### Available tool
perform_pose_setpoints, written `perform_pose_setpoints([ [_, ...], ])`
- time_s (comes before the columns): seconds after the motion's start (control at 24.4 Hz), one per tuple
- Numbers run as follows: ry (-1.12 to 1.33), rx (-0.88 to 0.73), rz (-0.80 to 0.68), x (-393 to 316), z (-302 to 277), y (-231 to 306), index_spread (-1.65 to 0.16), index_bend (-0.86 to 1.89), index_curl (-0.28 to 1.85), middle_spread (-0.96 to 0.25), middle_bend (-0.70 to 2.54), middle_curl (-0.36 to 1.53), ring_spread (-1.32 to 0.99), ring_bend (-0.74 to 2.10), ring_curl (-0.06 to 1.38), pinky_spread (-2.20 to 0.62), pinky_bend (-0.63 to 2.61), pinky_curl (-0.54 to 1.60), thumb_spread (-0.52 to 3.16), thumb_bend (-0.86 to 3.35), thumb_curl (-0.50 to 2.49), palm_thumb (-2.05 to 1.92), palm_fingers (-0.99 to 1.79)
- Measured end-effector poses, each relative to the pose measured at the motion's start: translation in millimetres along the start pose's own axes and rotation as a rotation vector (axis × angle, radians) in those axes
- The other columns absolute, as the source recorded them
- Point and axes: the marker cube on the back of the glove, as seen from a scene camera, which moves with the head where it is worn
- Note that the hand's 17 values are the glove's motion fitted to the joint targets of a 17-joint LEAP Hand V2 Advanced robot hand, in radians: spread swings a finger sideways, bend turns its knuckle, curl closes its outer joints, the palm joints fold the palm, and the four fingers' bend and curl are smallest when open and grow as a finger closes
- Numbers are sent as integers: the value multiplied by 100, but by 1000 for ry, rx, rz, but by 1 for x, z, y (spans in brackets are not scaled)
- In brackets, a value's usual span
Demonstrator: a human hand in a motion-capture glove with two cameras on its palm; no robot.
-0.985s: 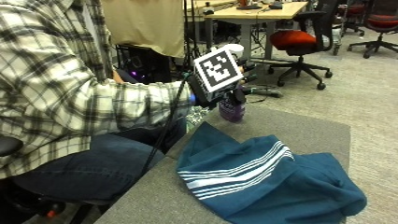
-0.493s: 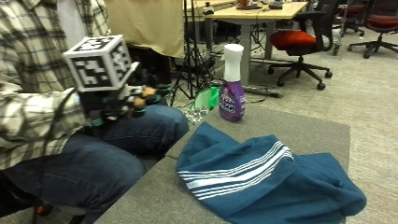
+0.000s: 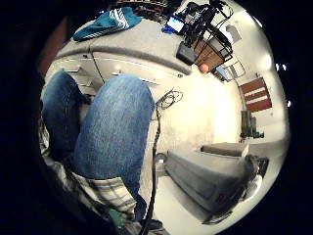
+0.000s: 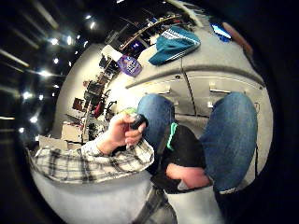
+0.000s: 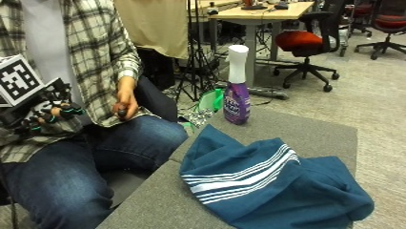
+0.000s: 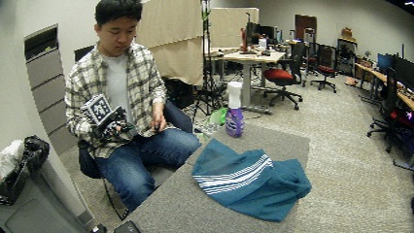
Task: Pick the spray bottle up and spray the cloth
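Fingers of the gloved right hand (image 5: 39, 116) hang loosely curled over the person's lap, with nothing between them; the hand is drawn in against the plaid shirt (image 5: 95, 57), well apart from the table (image 5: 317, 136). In the thumb-side palm view only a bit of the glove (image 4: 180, 154) shows, above the jeans (image 4: 231, 135).

The bare left hand (image 5: 125, 106) rests on the thigh and grips a small dark object (image 5: 122, 113); what it is I cannot tell.

The spray bottle (image 5: 237, 85) stands upright on the grey table at its far edge, long axis vertical, purple body below and white sprayer on top. The head looks blocky from here and I cannot tell which way the nozzle faces. Nothing touches the bottle.

The cloth (image 5: 273, 186), teal with 1 band of white stripes, lies rumpled on the table nearer the camera, close to the bottle but not touching it. The stripes run slantwise across it.

Just behind the bottle, off the table edge, sits a green bag (image 5: 208, 101). An office chair (image 5: 304, 40) with a red seat stands farther back by a desk (image 5: 260, 9).
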Motion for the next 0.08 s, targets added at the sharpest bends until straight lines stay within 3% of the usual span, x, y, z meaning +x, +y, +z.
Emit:
perform_pose_setpoints([
  [0.08, -11, 10, -4, 1, 2, 9, -38, 31, 34, -11, 17, 31, 12, 20, 30, 21, 37, 28, 109, 0, 51, 53, 7],
])
